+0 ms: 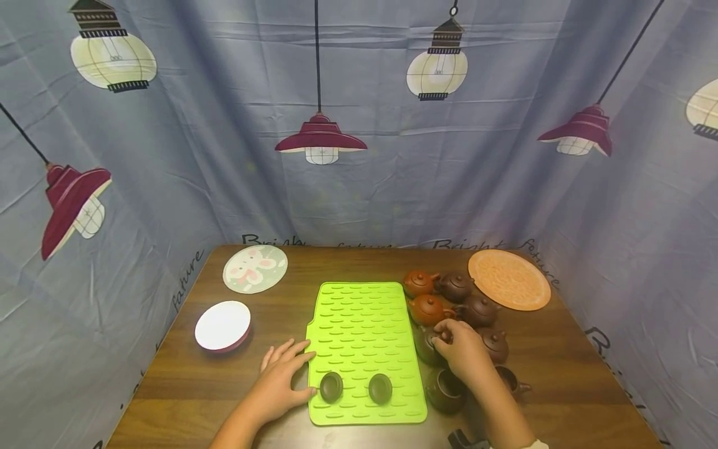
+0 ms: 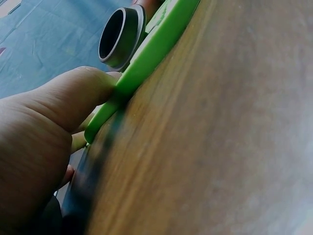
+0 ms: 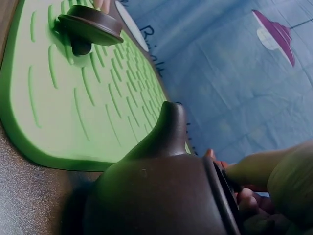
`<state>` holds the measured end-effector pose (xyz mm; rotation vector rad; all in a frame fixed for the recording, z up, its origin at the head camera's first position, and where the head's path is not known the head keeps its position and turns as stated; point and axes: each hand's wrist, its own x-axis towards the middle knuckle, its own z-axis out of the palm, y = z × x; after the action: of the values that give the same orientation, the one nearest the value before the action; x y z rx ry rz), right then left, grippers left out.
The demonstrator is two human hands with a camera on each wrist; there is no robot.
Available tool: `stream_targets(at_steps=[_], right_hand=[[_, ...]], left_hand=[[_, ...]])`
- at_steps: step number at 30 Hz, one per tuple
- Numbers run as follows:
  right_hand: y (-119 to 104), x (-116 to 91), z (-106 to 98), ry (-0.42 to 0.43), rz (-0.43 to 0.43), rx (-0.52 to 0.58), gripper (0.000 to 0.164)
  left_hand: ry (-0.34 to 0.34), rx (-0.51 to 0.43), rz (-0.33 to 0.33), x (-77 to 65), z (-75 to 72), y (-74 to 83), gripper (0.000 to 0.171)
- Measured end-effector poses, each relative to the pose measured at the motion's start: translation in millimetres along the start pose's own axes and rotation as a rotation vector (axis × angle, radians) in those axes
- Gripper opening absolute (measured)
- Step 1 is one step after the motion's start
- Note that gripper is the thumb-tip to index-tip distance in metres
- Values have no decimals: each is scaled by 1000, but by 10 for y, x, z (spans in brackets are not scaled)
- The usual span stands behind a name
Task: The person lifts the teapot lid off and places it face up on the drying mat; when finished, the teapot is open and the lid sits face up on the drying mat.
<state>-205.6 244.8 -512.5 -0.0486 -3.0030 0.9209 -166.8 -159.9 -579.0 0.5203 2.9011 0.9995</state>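
My left hand point(image 1: 278, 385) is spread at the left edge of the lime green mat point(image 1: 364, 337), fingertips and thumb touching its border. Two dark brown teapot lids, one on the left point(image 1: 331, 386) and one on the right point(image 1: 380, 388), lie upside down near the mat's front edge. The left lid is just past my left thumb point(image 2: 83, 90). On the mat's right side, my right hand point(image 1: 464, 352) pinches the knob of a lid point(image 1: 445, 337) at the top of a dark brown teapot point(image 1: 424, 350). An uncovered teapot point(image 3: 156, 196) fills the right wrist view's foreground, partly hiding my fingers.
Reddish teapots point(image 1: 419, 282) and dark brown teapots point(image 1: 455, 285) stand close together right of the mat. Another lidless pot point(image 1: 507, 379) is by my right forearm. An orange round mat point(image 1: 509, 279), a rabbit-print mat point(image 1: 255, 269) and a white bowl point(image 1: 223, 325) lie farther out.
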Motion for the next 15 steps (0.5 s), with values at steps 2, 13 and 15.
stream_targets(at_steps=[2,13,15], right_hand=[[5,-8,-4,-12,4,0,17],[41,-23,-54,-25,-14,21,14],[47,-21,-56,-30,-3,42,14]], left_hand=[[-4,1,-1,1,3,2,70],[7,16,6,5,8,-1,69],[8,20,8,7,10,-7,69]])
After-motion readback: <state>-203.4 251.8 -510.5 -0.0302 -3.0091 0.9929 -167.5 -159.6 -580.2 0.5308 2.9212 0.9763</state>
